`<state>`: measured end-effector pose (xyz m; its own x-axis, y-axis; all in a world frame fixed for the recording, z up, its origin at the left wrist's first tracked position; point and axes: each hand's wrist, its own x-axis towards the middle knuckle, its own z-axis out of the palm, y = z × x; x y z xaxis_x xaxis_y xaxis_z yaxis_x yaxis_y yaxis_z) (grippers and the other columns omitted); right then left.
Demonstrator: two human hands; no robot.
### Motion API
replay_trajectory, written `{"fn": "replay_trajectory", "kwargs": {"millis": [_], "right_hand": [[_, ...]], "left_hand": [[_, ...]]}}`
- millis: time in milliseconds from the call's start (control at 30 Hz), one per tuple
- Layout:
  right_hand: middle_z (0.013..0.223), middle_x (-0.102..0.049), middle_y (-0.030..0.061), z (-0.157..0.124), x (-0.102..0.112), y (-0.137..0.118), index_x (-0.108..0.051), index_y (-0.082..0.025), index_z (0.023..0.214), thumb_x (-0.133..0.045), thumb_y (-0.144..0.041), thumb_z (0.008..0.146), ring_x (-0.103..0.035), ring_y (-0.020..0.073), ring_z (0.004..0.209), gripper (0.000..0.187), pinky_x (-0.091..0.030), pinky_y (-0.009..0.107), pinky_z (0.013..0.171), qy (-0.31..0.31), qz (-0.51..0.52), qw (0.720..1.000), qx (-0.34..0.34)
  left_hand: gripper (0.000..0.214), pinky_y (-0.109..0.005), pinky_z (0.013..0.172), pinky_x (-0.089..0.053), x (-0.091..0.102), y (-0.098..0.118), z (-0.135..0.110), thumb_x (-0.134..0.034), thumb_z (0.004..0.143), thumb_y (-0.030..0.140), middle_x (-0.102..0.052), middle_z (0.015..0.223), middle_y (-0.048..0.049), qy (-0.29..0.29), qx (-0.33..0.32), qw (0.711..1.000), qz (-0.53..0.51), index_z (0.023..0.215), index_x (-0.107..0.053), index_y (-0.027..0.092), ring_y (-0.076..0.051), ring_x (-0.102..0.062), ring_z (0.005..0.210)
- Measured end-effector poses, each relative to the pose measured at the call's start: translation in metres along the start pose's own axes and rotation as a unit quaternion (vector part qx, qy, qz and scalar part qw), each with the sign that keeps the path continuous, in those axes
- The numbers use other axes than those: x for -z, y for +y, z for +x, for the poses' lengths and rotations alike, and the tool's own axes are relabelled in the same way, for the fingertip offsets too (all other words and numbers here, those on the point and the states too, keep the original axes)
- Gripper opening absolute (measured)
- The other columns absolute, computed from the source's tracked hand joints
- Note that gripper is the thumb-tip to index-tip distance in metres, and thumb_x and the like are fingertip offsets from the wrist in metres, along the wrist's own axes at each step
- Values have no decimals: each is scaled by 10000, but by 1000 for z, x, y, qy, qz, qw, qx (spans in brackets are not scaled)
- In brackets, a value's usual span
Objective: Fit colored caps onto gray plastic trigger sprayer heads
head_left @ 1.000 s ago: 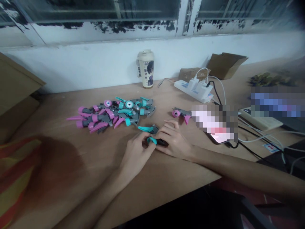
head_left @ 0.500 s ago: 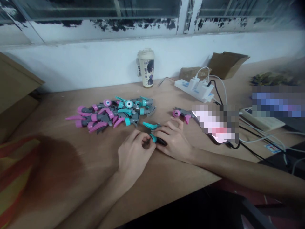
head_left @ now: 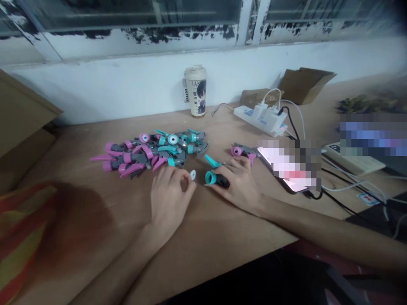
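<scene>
Between the thumb and fingertips of my left hand (head_left: 171,192) is a small white ring-shaped washer (head_left: 193,175). My right hand (head_left: 238,182) is closed around a grey and teal spray bottle trigger head (head_left: 210,178); its round teal collar faces left toward the washer, and its teal lever (head_left: 212,161) sticks out above. A short gap separates the washer from the collar. Behind my left hand lies a pile of pink and teal trigger heads (head_left: 136,154). One pink and grey trigger head (head_left: 241,152) rests apart, just beyond my right hand.
A phone (head_left: 282,169) lies to the right, with cables around it. Behind it are a white power strip (head_left: 260,120) and brown cardboard (head_left: 305,87). A coffee tumbler (head_left: 197,93) stands by the wall. Cardboard (head_left: 25,97) and a red-yellow striped item (head_left: 22,233) are at the left.
My left hand has drawn back to the left from the trigger head, and the white washer now shows in its fingers. My right hand has shifted slightly right, turning the collar into view.
</scene>
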<state>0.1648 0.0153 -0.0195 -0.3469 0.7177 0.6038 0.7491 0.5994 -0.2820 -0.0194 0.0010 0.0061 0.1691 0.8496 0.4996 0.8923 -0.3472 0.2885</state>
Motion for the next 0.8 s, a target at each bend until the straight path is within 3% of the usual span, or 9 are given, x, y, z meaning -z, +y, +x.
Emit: {"fn": "replay_trajectory", "kwargs": {"millis": [100, 200, 300, 367, 500, 600, 800], "right_hand": [[845, -681, -2, 1, 0, 3, -582, -212, 853, -651, -408, 772, -556, 190, 832, 223, -269, 391, 884, 18, 44, 999, -25], [866, -677, -16, 1, -1, 4, -575, -224, 858, -664, -447, 751, -560, 187, 851, 263, -276, 381, 882, 25, 87, 995, -44], [863, -674, -13, 2, -1, 3, -577, -226, 860, -657, -462, 750, -563, 194, 870, 272, -287, 377, 875, 29, 105, 992, -59], [866, -673, -12, 2, -1, 2, -574, -223, 860, -656, -447, 757, -566, 189, 861, 259, -292, 375, 877, 30, 115, 991, -55], [853, -674, -19, 2, -1, -1, -561, -219, 856, -678, -421, 745, -572, 173, 815, 258, -286, 387, 903, 22, 136, 990, -34], [850, -676, -18, 3, -1, -1, -558, -216, 860, -686, -415, 739, -573, 172, 811, 266, -288, 394, 906, 19, 142, 989, -32], [860, -676, -9, 4, 1, -2, -564, -222, 857, -679, -438, 736, -576, 184, 828, 272, -299, 396, 894, 10, 151, 987, -49]], "left_hand": [[132, -360, 770, -491, 2, -11, 5, -472, 841, 239, -557, 915, -38, -30, 86, 979, -180, 775, -565, 172, -188, -556, 867], [149, -322, 728, -555, 2, -9, 6, -492, 837, 282, -556, 978, -35, -90, 144, 912, -374, 787, -580, 173, -173, -570, 898], [144, -308, 659, -588, 4, -1, 6, -557, 798, 289, -587, 828, -24, -140, 196, 847, -474, 763, -585, 153, -161, -598, 795], [155, -287, 621, -590, 5, 3, 6, -586, 781, 290, -608, 774, -27, -137, 226, 828, -495, 743, -577, 140, -158, -614, 756], [161, -232, 557, -570, 1, 3, 7, -631, 752, 272, -635, 726, -25, -102, 255, 814, -512, 724, -539, 142, -155, -637, 733], [171, -210, 500, -551, -1, 0, 7, -674, 717, 247, -623, 703, 8, -86, 240, 812, -525, 797, -543, 171, -148, -631, 703], [165, -166, 498, -520, 7, 1, 10, -631, 776, 284, -665, 849, -22, -123, 178, 848, -484, 907, -696, 208, -131, -611, 731]]}}
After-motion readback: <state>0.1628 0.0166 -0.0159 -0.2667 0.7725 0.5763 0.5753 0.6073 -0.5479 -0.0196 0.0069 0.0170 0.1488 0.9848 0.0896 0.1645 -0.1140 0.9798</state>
